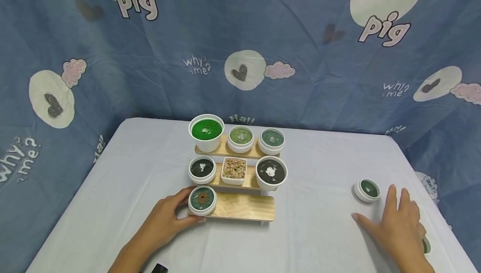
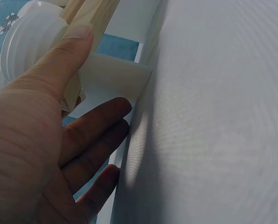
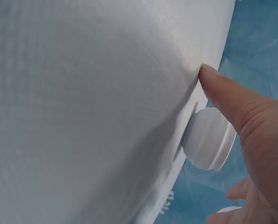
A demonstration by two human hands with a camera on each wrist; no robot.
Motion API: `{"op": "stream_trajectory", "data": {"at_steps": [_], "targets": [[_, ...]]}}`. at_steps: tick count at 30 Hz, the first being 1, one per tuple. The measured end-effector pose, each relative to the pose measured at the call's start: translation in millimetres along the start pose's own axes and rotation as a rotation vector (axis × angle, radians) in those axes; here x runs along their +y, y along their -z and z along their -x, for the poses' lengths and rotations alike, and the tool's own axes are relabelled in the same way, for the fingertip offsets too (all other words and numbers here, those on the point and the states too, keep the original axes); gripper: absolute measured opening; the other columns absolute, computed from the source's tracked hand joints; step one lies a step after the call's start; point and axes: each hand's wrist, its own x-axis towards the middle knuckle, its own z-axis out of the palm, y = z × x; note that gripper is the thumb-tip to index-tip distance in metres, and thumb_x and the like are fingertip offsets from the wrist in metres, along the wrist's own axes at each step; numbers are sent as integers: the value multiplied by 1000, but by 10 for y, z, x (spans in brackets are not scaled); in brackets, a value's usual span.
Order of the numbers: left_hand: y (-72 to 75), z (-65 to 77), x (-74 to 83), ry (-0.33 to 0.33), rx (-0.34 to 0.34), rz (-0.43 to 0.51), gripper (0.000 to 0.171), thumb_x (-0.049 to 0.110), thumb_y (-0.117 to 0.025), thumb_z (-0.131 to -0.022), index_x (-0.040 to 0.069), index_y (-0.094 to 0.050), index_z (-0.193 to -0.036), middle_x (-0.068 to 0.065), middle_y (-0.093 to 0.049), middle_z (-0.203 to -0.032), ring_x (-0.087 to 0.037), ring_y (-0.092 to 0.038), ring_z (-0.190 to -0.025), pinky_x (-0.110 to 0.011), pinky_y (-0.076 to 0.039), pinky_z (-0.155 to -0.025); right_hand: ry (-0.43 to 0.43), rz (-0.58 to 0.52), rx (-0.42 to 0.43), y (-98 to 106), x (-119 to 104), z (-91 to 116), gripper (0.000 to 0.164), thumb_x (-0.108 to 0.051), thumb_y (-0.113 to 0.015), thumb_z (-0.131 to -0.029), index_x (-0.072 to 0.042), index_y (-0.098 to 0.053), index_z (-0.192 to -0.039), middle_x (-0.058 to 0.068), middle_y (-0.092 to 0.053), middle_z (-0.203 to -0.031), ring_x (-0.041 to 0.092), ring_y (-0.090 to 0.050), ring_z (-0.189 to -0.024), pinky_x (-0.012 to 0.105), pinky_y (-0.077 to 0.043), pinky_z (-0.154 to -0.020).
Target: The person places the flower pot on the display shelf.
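Observation:
A stepped wooden stand [image 1: 244, 207] carries white cups on its three levels. On the left end of its lowest step sits a small round white cup [image 1: 202, 200] with green filling and a brown centre. My left hand [image 1: 165, 221] grips that end of the stand; in the left wrist view the thumb [image 2: 59, 65] lies along the wooden board and the lower fingers extend beneath it. My right hand [image 1: 400, 225], fingers spread, hovers low over the cloth beside a small white cup [image 1: 366, 190] with dark green filling. That cup stands just past the thumb in the right wrist view.
The middle step holds two dark-filled cups and a square dish [image 1: 234, 170] of chopped bits. A larger bright green cup [image 1: 206, 132] stands at top left, beside two green-filled cups. Another green item [image 1: 426, 246] shows partly behind my right wrist. A blue printed curtain [image 1: 240, 22] borders the white tabletop.

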Motion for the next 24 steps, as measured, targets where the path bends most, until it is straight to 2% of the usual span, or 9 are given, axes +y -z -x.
{"op": "stream_trajectory", "data": {"at_steps": [4, 7, 11, 14, 16, 20, 24], "targets": [[-6, -1, 2, 6, -5, 9, 76, 50, -92, -75, 22, -65, -140, 8, -73, -127, -26, -69, -115, -54, -52, -96, -4, 8, -25, 14, 42, 3, 125, -71, -77, -82, 15, -21, -154, 49, -14, -151, 72, -21, -132, 89, -27, -88], [-4, -2, 1, 13, -10, 10, 76, 52, -92, -75, 22, -65, -140, 8, -73, -128, -27, -69, -115, -55, -52, -96, -2, 24, -55, 37, 85, 29, 110, -69, -71, -88, 17, -32, -146, 48, -26, -144, 73, -30, -124, 88, -30, -85], [8, -9, -9, 12, -11, 9, 78, 51, -92, -75, 22, -64, -141, 8, -73, -128, -25, -68, -116, -54, -52, -97, -65, 45, -142, 73, 106, 55, 102, -65, -67, -93, 19, -35, -141, 46, -34, -136, 71, -39, -118, 83, -30, -90], [8, -10, -19, 8, -11, 7, 78, 50, -93, -75, 22, -64, -142, 7, -73, -128, -24, -68, -117, -53, -52, -98, -76, 41, -152, 82, 148, 60, 95, -56, -69, -95, 20, -36, -141, 46, -35, -134, 70, -40, -117, 82, -31, -90], [4, -7, -21, 9, -12, 8, 78, 50, -92, -75, 21, -64, -142, 6, -73, -128, -26, -68, -117, -55, -52, -98, -49, 35, -129, 83, 208, 64, 88, -48, -70, -96, 21, -37, -139, 47, -36, -133, 72, -40, -115, 82, -34, -85], [-7, 0, -25, 14, -14, 9, 79, 51, -91, -76, 21, -63, -143, 6, -73, -128, -28, -68, -116, -57, -51, -97, -64, 38, -132, 77, 277, 82, 78, -34, -72, -94, 24, -39, -135, 48, -36, -131, 74, -40, -114, 80, -37, -83], [-7, -1, -40, 9, -11, 11, 78, 51, -92, -75, 22, -63, -142, 8, -72, -128, -26, -68, -117, -55, -52, -98, -113, 51, -135, 48, 257, 124, 66, -18, -68, -89, 24, -42, -132, 47, -36, -133, 72, -38, -119, 81, -34, -93]]}}
